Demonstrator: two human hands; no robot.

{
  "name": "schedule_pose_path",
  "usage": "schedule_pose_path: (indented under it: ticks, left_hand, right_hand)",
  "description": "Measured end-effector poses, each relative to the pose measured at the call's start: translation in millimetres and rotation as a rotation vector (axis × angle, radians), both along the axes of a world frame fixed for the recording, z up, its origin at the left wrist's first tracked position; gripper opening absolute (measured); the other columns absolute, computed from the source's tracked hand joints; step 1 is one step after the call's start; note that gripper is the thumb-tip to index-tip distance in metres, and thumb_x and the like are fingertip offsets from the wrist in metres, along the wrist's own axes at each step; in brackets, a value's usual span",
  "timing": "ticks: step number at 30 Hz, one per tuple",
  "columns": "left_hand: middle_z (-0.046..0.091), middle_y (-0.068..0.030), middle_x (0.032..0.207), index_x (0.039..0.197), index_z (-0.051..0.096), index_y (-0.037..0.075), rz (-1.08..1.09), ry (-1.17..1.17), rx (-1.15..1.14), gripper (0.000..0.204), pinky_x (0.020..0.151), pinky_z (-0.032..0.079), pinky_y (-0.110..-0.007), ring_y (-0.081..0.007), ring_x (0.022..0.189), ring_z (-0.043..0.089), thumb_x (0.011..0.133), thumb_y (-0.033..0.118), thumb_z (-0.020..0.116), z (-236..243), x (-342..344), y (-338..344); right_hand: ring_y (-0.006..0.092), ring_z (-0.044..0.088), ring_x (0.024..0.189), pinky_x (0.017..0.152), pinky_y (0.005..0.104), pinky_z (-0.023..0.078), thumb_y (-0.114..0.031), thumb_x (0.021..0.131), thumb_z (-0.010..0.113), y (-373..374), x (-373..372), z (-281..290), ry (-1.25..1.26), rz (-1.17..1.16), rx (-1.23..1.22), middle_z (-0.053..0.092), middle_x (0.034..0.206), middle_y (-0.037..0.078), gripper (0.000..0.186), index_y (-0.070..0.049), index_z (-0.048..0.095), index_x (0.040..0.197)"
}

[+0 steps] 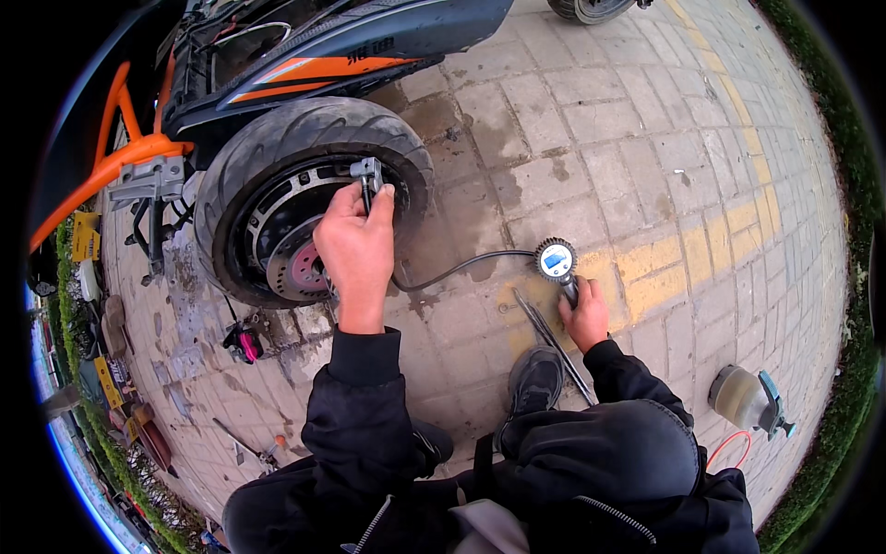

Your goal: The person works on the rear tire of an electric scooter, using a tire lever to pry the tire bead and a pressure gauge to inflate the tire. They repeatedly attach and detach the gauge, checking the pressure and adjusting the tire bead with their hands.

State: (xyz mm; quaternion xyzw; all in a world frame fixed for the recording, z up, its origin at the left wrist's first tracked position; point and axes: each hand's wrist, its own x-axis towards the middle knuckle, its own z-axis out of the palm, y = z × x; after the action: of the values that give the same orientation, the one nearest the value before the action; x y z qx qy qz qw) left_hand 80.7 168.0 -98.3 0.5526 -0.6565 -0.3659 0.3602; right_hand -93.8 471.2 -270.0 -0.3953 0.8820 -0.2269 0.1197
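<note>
My left hand (355,247) is closed around a metal air chuck (367,170), raised in front of the rim of a scooter wheel (318,125). Whether the chuck touches the valve is hidden from this angle. The wheel has a black tyre and a brake disc (300,268) with a pink-red centre. In my right hand (587,316) I grip the handle of a tyre pressure gauge (556,260), its round digital face turned upward. A thin black hose (452,271) runs from the gauge toward my left hand.
The dark scooter body (360,51) with orange trim and an orange frame bar (143,152) stand at upper left. Long metal rods (558,346) lie by my shoe. A pump sprayer (743,399) sits at right. Tools (249,448) and a pink-black item (245,343) lie left.
</note>
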Motion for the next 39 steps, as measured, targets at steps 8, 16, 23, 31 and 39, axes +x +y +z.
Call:
schedule_pose_path:
  ticks: [8,16,23,31,39]
  left_hand:
    - [0.057,-0.0022,0.062,0.101,0.066,-0.010,-0.020,-0.004,-0.012,0.033,0.049,0.038,-0.024,-0.0056,0.052,0.046,0.082,0.015,0.075,-2.5,0.4,-1.0]
    - [0.056,-0.0033,0.059,0.098,0.067,-0.009,-0.009,0.004,0.003,0.032,0.051,0.040,-0.026,-0.0070,0.053,0.045,0.081,0.017,0.076,-1.4,1.9,-1.2]
    - [0.061,0.0001,0.067,0.105,0.065,-0.009,-0.058,0.013,0.012,0.030,0.046,0.036,-0.020,-0.0029,0.051,0.047,0.086,0.012,0.073,-0.6,2.3,-2.2]
    - [0.068,-0.0069,0.071,0.102,0.067,-0.010,-0.029,0.062,0.045,0.031,0.056,0.044,-0.023,-0.0047,0.061,0.054,0.083,0.013,0.075,-4.6,5.3,-3.2]
    - [0.063,-0.0014,0.071,0.108,0.064,-0.010,-0.052,0.049,0.016,0.033,0.049,0.040,-0.020,-0.0038,0.053,0.049,0.086,0.012,0.073,-2.7,0.8,-2.1]
  right_hand:
    - [0.0366,0.059,0.091,0.074,0.0435,0.051,-0.019,0.078,0.069,0.8,-1.2,0.4,0.001,0.001,0.003,0.057,0.100,0.016,0.046,-0.002,0.056,0.118]
    - [0.0370,0.059,0.093,0.076,0.0435,0.051,-0.024,0.077,0.073,-1.3,1.5,2.2,-0.022,-0.017,0.027,0.055,0.105,0.018,0.056,-0.001,0.053,0.123]
    - [0.0369,0.059,0.096,0.078,0.0435,0.051,-0.027,0.074,0.078,-1.7,0.5,2.1,0.007,-0.022,0.073,0.053,0.111,0.018,0.068,-0.001,0.047,0.130]
    - [0.0358,0.059,0.096,0.080,0.0420,0.051,-0.027,0.074,0.078,-4.0,2.5,7.8,-0.006,-0.030,0.040,0.055,0.107,0.017,0.065,-0.002,0.051,0.127]
    - [0.0350,0.058,0.096,0.080,0.0413,0.050,-0.028,0.074,0.077,-1.8,1.1,8.1,0.013,-0.027,0.059,0.054,0.106,0.017,0.066,-0.001,0.050,0.128]
